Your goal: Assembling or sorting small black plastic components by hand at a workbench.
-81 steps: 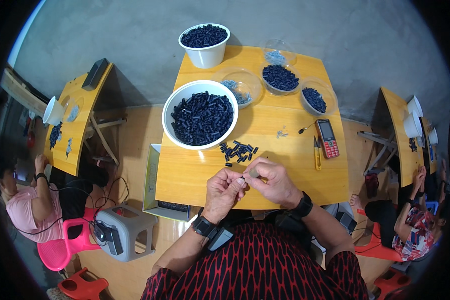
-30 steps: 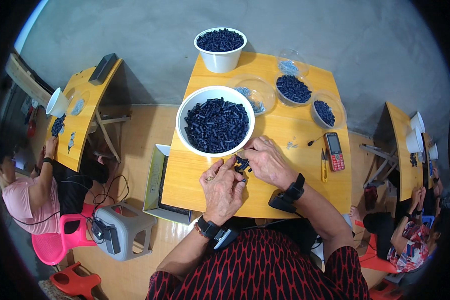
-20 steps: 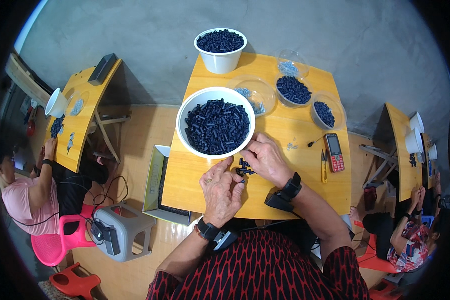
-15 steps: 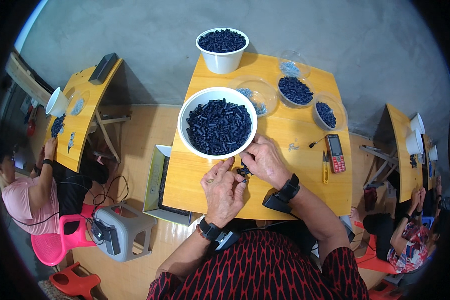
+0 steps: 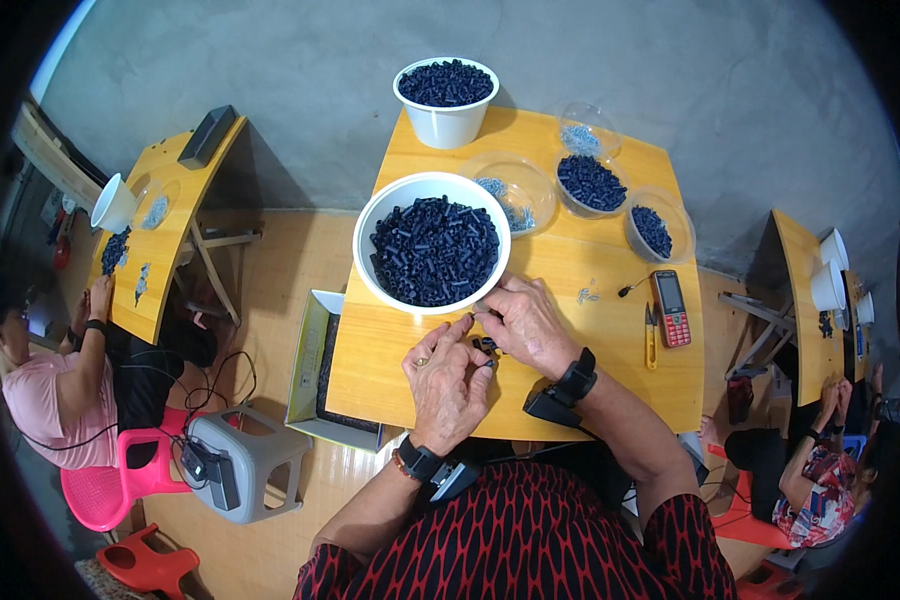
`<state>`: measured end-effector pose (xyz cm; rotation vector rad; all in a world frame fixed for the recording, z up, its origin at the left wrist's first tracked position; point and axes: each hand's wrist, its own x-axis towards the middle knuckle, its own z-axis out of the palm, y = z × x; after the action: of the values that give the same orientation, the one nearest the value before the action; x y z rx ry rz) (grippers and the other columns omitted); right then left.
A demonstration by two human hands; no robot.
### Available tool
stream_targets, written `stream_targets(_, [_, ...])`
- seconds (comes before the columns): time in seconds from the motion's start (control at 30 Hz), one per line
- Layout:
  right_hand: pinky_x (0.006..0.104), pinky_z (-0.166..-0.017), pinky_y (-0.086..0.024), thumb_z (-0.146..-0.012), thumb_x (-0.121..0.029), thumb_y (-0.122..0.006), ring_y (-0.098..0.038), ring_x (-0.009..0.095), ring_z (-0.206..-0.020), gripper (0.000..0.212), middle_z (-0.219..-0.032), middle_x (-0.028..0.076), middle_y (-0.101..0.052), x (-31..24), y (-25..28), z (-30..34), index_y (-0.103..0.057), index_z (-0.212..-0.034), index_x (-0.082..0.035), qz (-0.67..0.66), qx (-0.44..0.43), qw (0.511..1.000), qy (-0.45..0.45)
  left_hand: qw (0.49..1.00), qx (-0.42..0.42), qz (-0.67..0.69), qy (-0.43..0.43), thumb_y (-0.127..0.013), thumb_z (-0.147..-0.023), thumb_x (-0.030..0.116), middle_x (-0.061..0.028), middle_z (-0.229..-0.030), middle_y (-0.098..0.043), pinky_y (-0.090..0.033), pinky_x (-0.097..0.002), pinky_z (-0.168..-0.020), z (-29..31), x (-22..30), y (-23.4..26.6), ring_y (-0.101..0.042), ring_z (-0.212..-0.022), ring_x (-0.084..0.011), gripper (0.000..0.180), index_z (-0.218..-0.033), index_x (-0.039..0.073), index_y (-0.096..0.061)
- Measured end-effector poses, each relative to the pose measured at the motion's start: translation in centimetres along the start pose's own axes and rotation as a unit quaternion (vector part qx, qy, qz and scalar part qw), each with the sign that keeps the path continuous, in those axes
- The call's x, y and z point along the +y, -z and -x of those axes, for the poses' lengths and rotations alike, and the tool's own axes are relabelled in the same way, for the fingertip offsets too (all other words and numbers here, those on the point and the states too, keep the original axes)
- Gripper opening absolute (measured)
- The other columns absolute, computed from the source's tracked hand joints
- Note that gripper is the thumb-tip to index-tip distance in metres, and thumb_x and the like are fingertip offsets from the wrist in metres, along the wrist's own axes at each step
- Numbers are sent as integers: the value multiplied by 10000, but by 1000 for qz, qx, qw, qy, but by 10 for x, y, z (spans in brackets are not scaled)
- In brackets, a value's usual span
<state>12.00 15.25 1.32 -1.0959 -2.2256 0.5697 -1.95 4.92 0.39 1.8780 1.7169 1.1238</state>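
Just in front of a large white bowl (image 5: 362,240) heaped with short dark-blue plastic tubes (image 5: 435,250), my two hands meet at the fingertips. My left hand (image 5: 447,375) is closed, thumb and forefinger pinched toward a small dark piece. From the right, my right hand (image 5: 523,322) bends its fingers against the same spot, closed in a pinch. The dark piece (image 5: 474,317) between the fingertips is mostly covered, probably one of the tubes. Several loose dark tubes (image 5: 484,346) lie on the wooden table (image 5: 370,375) between my hands.
Clear tubs hold dark tubes (image 5: 592,182) and small silvery metal parts (image 5: 520,215). Another full white bucket (image 5: 444,122) stands at the back. Right of my hands lie a red phone (image 5: 672,310), a yellow-handled knife (image 5: 651,340) and loose metal bits (image 5: 588,295). People sit at side tables.
My right fingertips have come slightly down and left to my left fingertips, where a dark piece now shows. The white bowl sits slightly farther left in view. My left hand has barely moved.
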Motion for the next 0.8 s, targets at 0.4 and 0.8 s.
stream_targets(0.4, [220, -691, -522, -843, 76, -650, -659, 113, -805, 89, -901, 70, -687, -4, 61, 32, -636, -900, 9, -312, 36, 937, -151, 981, 93, 169, 18, -679, -794, 47, -130, -1120, -634, -368, -400, -957, 6, -13, 1, -558, -1045, -295, 140, -915, 58, -610])
stream_targets(0.8, [251, -752, -538, -857, 62, -652, -660, 111, -815, 74, -900, 60, -678, -16, 67, 93, -628, -900, 8, -427, 60, 882, -192, 846, -88, 491, 188, -622, -935, 35, -7, -828, -620, -466, -215, -696, 25, 20, -2, -553, -744, -69, 55, -979, 16, -596])
